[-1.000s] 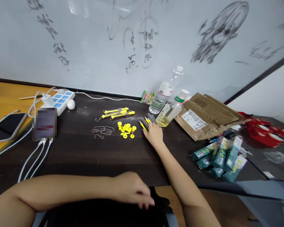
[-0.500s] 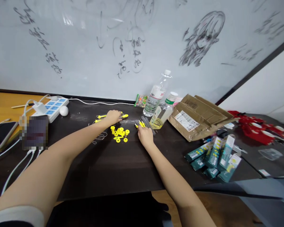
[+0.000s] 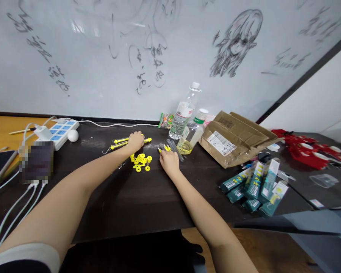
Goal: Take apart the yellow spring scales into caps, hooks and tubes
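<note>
My left hand [image 3: 136,142] is closed over slim yellow-ended spring scales [image 3: 119,144] lying on the dark table, with a wire hook sticking out at their left end. Its fingertips are partly hidden. To the right, my right hand [image 3: 169,161] has its fingers curled over a small bundle of clear plastic tubes [image 3: 174,147] with yellow parts. Between the hands and nearer to me lies a loose pile of small yellow rings and pegs [image 3: 140,161]. Thin wire hooks [image 3: 121,165] show beside my left forearm, mostly covered by it.
Two plastic bottles [image 3: 182,117] stand behind my right hand, beside a snack packet [image 3: 166,120]. Rightward are a cardboard package [image 3: 235,136], several green boxes [image 3: 254,185] and red pieces [image 3: 307,151]. A power strip [image 3: 63,132], white ball [image 3: 72,135] and cabled phone [image 3: 38,162] are left.
The view has shifted slightly. My left forearm now covers more of the loose wire hooks. Both hands stay at the same groups of parts, with only small movements.
</note>
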The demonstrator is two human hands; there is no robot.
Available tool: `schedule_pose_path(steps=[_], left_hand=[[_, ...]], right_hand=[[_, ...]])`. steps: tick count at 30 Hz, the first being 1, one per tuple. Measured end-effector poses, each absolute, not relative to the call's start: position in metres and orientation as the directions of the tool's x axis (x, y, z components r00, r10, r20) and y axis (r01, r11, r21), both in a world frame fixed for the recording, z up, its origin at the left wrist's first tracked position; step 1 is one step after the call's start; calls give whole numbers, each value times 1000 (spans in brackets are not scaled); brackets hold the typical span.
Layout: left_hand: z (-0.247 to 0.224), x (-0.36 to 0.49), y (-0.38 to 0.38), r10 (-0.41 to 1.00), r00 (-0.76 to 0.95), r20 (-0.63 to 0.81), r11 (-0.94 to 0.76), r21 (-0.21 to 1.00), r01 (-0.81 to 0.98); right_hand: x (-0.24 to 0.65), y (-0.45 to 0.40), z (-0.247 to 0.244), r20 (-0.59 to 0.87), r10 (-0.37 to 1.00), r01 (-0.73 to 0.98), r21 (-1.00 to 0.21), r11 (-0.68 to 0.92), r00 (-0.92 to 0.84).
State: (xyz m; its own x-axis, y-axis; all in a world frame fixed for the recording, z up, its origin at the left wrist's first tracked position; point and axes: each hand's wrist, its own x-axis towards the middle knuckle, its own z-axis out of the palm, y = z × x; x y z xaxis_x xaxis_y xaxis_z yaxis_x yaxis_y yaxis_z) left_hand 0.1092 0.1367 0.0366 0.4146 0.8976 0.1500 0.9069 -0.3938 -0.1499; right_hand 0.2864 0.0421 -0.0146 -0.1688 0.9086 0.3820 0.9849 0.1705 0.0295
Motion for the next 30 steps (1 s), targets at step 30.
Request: schedule_pose_path(steps=[30], left_hand=[[12, 47, -30, 767, 626, 144, -639, 79, 765]], right_hand=[[231, -20, -1, 311, 879, 731, -490, 475, -363]])
